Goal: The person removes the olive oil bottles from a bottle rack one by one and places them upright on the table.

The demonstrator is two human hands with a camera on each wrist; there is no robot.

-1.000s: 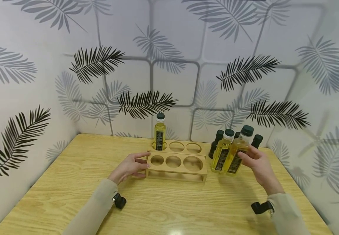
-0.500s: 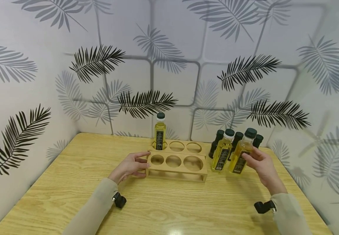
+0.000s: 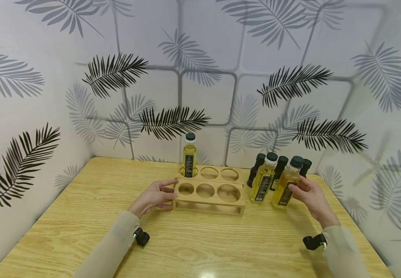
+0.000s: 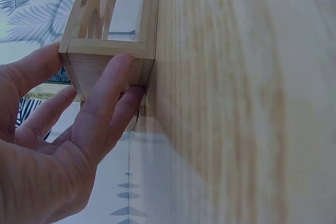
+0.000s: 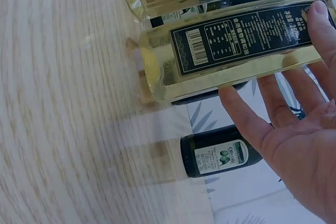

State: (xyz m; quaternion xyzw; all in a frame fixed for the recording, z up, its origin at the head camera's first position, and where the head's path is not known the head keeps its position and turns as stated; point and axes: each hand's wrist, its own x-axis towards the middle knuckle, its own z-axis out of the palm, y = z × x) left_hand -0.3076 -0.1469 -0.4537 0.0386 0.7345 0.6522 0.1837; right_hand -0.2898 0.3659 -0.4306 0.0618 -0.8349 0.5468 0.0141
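My left hand [image 3: 155, 196] grips the left end of a two-tier wooden bottle rack [image 3: 209, 208] with round holes; fingers and thumb touch its end panel [image 4: 105, 69] in the left wrist view. A clear bottle of yellow oil [image 3: 188, 158] with a green cap stands in the rack's back-left hole. On the right, my right hand [image 3: 310, 199] holds another oil bottle [image 3: 286, 189], thumb in front and fingers behind. That bottle [image 5: 236, 45] leans slightly, and whether its base touches the table I cannot tell. Just left of it stands a third yellow oil bottle [image 3: 263, 183].
Three dark green bottles stand behind the yellow ones, among them a left one [image 3: 256, 170] and a middle one [image 3: 279, 172]; one shows an olive label [image 5: 223, 156]. A patterned wall [image 3: 207, 96] closes off the wooden table [image 3: 193, 247] at the back.
The held oil bottle has moved to the right, away from the other yellow bottle, and down a little. A dark bottle behind now shows between them. My left hand stays put.
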